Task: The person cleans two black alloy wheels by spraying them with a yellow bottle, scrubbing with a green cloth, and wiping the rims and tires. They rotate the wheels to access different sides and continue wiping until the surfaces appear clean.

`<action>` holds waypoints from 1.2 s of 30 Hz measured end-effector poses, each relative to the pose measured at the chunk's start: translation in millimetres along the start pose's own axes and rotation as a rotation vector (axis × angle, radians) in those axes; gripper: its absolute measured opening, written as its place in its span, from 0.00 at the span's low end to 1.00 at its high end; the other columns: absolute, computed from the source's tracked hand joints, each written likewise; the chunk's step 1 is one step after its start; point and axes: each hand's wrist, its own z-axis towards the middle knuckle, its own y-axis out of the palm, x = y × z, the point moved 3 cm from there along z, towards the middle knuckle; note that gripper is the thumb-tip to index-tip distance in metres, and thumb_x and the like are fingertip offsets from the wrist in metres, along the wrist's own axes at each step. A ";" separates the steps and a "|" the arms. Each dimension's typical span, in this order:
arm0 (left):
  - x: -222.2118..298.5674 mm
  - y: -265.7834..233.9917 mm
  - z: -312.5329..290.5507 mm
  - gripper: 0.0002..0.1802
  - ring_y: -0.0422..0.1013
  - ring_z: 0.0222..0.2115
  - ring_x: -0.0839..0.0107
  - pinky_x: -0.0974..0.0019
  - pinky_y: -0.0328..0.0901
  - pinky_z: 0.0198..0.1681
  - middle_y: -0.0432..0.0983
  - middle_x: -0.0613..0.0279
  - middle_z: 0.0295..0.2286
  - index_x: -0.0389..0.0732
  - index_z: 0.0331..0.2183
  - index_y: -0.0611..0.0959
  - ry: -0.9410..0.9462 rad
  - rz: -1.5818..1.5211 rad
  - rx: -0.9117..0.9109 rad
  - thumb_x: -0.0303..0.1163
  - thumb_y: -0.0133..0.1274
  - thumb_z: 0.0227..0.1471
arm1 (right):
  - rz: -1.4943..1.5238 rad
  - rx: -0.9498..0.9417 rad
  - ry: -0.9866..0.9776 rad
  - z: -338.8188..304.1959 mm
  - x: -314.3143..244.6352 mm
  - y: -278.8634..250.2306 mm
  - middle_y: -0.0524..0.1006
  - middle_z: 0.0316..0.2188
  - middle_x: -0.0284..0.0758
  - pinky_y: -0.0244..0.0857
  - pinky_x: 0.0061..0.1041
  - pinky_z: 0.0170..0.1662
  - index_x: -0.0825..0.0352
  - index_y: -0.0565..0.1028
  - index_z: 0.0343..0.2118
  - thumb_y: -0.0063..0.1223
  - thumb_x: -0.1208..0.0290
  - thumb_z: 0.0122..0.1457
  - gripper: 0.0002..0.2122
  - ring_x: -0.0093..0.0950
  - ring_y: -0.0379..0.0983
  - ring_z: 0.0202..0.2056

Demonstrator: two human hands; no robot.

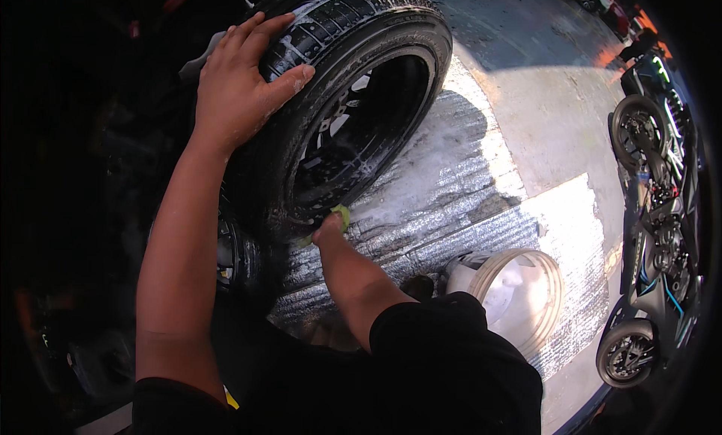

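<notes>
A black car tyre on its wheel (278, 160) stands upright before me, with white suds on its tread and drops on its sidewall. My left hand (244, 81) lies on top of the tread, fingers spread, thumb near the sidewall edge. Low at the tyre's bottom edge, my right hand (325, 228) is closed round a yellow-green sponge (342, 217). Only part of that sponge shows; its material is hard to make out. Most of the right fingers are hidden behind the hand.
Silvery foil-like sheeting (451, 224), wet and sudsy, covers the ground beneath the tyre. A white bucket (519, 292) stands near my right arm. Another wheel (229, 254) sits in shadow at the left. A dark motorcycle (658, 217) is parked along the right.
</notes>
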 end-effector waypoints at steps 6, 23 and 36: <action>14.2 -0.8 -11.7 0.43 0.50 0.71 0.47 0.33 0.46 0.70 0.58 0.58 0.69 0.68 0.66 0.70 -0.067 0.096 -0.035 0.66 0.59 0.50 | -0.158 0.079 0.263 -178.1 66.0 49.4 0.69 0.66 0.42 0.58 0.50 0.68 0.58 0.65 0.68 0.29 0.37 0.72 0.34 0.46 0.66 0.65; 56.5 -47.6 -27.3 0.54 0.41 0.73 0.45 0.26 0.39 0.70 0.51 0.59 0.71 0.68 0.68 0.64 -0.090 0.085 -0.213 0.65 0.65 0.42 | -0.589 -0.281 -1.171 -523.2 -276.3 -23.7 0.77 0.42 0.36 0.76 0.31 0.35 0.65 0.68 0.58 0.51 0.67 0.70 0.17 0.27 0.75 0.32; 45.6 -49.2 -32.2 0.53 0.44 0.72 0.45 0.27 0.41 0.70 0.55 0.56 0.69 0.66 0.66 0.68 -0.089 0.079 -0.137 0.59 0.70 0.37 | -2.104 0.825 -1.138 -547.8 -334.0 -90.5 0.84 0.40 0.45 0.72 0.37 0.50 0.62 0.79 0.55 0.62 0.47 0.61 0.26 0.42 0.81 0.44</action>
